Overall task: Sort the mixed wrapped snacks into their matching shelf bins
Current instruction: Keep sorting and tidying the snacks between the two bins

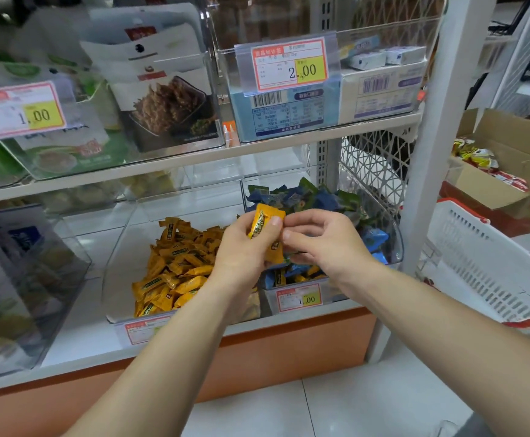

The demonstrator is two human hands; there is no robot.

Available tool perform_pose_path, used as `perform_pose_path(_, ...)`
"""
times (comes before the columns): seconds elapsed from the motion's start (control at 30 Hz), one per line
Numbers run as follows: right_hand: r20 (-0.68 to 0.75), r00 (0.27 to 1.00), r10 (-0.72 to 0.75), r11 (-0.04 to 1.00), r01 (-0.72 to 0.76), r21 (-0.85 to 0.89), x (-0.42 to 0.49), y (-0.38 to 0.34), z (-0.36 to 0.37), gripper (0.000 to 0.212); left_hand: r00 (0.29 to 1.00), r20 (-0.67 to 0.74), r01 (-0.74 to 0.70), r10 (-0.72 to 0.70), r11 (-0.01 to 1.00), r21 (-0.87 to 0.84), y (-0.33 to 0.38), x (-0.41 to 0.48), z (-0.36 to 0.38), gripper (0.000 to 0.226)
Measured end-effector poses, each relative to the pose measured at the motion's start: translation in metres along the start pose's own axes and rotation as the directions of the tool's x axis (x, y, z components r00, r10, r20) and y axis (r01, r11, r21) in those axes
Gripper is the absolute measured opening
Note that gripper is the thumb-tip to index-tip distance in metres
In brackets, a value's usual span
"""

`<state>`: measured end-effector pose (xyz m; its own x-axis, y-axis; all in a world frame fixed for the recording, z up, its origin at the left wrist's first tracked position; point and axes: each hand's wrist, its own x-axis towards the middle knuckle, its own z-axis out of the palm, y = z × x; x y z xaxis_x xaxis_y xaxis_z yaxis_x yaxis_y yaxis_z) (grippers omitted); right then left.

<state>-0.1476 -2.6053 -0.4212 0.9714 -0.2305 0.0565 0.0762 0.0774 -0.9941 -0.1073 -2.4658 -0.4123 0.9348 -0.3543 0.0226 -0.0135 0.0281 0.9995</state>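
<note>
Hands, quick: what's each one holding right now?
Left hand: grips an orange wrapped candy.
Right hand: fingers curled beside it; whether holding anything cannot be told.

We work from single view: head-worn, wide-angle. We face shelf unit head-on, tilted forward and down, close enough that lower shelf [93, 335] and clear bin [121, 247] fill mid-frame. Left hand [241, 247] and right hand [323, 244] meet at frame centre by orange snack [265, 227], forearms entering from bottom edge. Upper shelf [257, 149] spans top, floor [352, 402] bottom, white basket [478, 263] right edge. Straight lines bow near borders.
</note>
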Motion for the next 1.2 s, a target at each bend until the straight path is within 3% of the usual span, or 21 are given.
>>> perform_pose_path(0.07,0.027,1.000,0.000,0.999,0.001,-0.041,0.004,-0.003,-0.006,0.017,0.999,-0.044,-0.025,0.029,0.996,0.081,0.007,0.003,-0.015,0.021)
perform_pose_path(0.13,-0.011,1.000,-0.028,0.994,0.027,-0.102,0.012,-0.007,-0.021,0.017,0.978,-0.132,-0.104,0.162,0.925,0.365,0.011,0.009,-0.041,0.020)
perform_pose_path(0.23,-0.063,0.993,-0.100,0.927,0.070,-0.367,0.022,-0.004,-0.049,0.009,0.950,-0.106,-0.101,0.294,0.608,0.787,0.008,0.015,-0.088,0.023)
perform_pose_path(0.33,0.097,0.995,-0.032,0.793,0.085,-0.603,0.024,0.008,-0.059,0.005,0.985,-0.094,0.022,0.142,0.439,0.898,-0.008,0.021,-0.115,0.052)
perform_pose_path(0.43,0.231,0.970,0.080,0.571,0.146,-0.808,0.025,0.020,-0.055,0.009,0.998,-0.056,0.046,0.025,0.297,0.954,-0.014,0.026,-0.117,0.061)
perform_pose_path(0.53,0.274,0.947,0.164,0.346,0.205,-0.915,0.028,0.026,-0.051,0.010,0.975,0.000,-0.047,0.221,0.209,0.977,-0.004,0.022,-0.099,0.057)
perform_pose_path(0.63,0.281,0.936,0.210,0.272,0.220,-0.937,0.031,0.026,-0.057,0.013,0.897,0.176,-0.287,0.405,0.232,0.929,0.006,0.008,-0.060,0.036)
perform_pose_path(0.7,0.291,0.911,0.291,0.285,0.208,-0.936,0.033,0.024,-0.063,0.022,0.885,0.328,-0.431,0.330,0.317,0.845,0.001,-0.001,-0.030,0.026)
perform_pose_path(0.77,0.304,0.878,0.371,0.286,0.204,-0.936,0.035,0.022,-0.067,0.027,0.874,0.443,-0.486,0.202,0.330,0.809,-0.012,-0.006,-0.003,0.027)
perform_pose_path(0.87,0.294,0.855,0.427,0.273,0.188,-0.943,0.036,0.020,-0.071,0.037,0.879,0.473,-0.474,0.057,0.217,0.853,-0.033,-0.003,0.019,0.034)
perform_pose_path(0.97,0.342,0.803,0.488,0.429,0.121,-0.895,0.033,0.018,-0.075,0.059,0.902,0.431,-0.426,0.017,0.189,0.885,-0.045,0.006,0.023,0.050)
perform_pose_path(1.03,0.404,0.768,0.497,0.490,0.136,-0.861,0.032,0.018,-0.081,0.059,0.905,0.424,-0.418,0.020,0.222,0.881,-0.049,0.012,0.025,0.067)
perform_pose_path(1.1,0.405,0.781,0.476,0.451,0.179,-0.874,0.033,0.019,-0.085,0.062,0.902,0.431,-0.414,-0.012,0.253,0.874,-0.052,0.016,0.030,0.076)
perform_pose_path(1.2,0.355,0.840,0.411,0.298,0.244,-0.923,0.035,0.026,-0.083,0.056,0.891,0.442,-0.406,-0.104,0.252,0.878,-0.058,0.020,0.040,0.081)
